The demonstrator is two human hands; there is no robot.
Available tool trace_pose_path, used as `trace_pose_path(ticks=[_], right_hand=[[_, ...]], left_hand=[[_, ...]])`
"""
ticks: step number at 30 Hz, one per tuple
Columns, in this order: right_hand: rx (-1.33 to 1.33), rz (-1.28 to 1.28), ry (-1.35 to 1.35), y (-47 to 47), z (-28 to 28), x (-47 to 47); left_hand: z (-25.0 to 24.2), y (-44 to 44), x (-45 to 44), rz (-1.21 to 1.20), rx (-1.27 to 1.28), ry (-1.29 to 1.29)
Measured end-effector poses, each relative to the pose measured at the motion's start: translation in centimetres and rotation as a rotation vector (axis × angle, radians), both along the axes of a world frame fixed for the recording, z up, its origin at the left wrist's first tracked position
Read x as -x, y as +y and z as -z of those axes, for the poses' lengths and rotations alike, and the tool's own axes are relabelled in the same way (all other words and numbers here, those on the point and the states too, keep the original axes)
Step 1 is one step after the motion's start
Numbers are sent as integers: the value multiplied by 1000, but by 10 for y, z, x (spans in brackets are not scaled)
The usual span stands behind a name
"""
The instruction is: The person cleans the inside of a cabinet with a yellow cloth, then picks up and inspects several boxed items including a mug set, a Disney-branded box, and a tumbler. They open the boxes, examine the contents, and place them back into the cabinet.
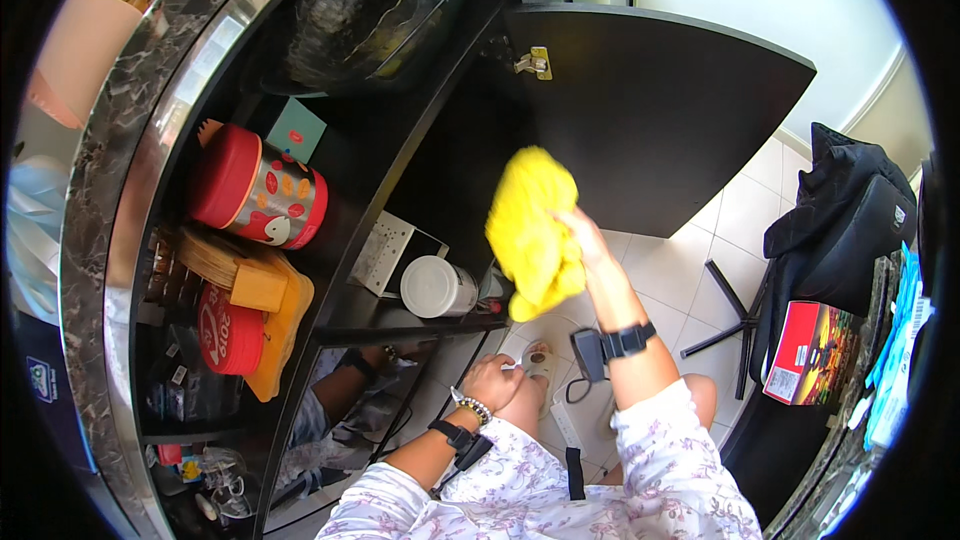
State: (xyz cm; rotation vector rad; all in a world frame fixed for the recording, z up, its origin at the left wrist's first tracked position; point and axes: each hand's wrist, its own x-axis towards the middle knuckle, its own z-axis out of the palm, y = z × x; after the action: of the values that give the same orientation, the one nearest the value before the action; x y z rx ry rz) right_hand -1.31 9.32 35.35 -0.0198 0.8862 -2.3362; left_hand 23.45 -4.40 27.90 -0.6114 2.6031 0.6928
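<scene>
A fluffy yellow cleaning cloth [532, 232] is gripped by my right hand [586, 240], raised in front of the open black cabinet door [660, 112]. The cloth looks slightly blurred. Just left of and below it, on a cabinet shelf, stand a white-lidded round can [438, 286] and a perforated white metal holder [386, 251]. My left hand [491, 384] rests on my knee with its fingers curled; whether anything is in them is unclear.
Left shelves hold a red-lidded food jar [255, 186], a wooden brush [225, 262], a round red tin [229, 330] and a black bag [352, 22]. A marble countertop edge [112, 135] curves above. At right are a black office chair [840, 217] and a red box [806, 352].
</scene>
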Motion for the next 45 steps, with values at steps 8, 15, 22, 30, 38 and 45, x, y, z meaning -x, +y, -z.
trace_pose_path(ticks=[8, 15, 22, 30, 38, 45], right_hand=[[728, -66, -92, -128, -104, 95], [410, 279, 374, -227, -60, 144], [65, 115, 91, -303, -9, 116], [413, -248, -342, -178, -49, 13], [725, -204, -361, -90, -122, -13], [-56, -260, -13, -26, -146, -84]], left_hand=[[-9, -7, 1, -26, -10, -132], [5, -17, -2, 25, -12, -136], [4, -30, 2, 85, -110, -78], [43, -19, -7, 214, -215, 81], [75, 19, -17, 231, -175, 20], [43, 17, 2, 174, -226, -46]])
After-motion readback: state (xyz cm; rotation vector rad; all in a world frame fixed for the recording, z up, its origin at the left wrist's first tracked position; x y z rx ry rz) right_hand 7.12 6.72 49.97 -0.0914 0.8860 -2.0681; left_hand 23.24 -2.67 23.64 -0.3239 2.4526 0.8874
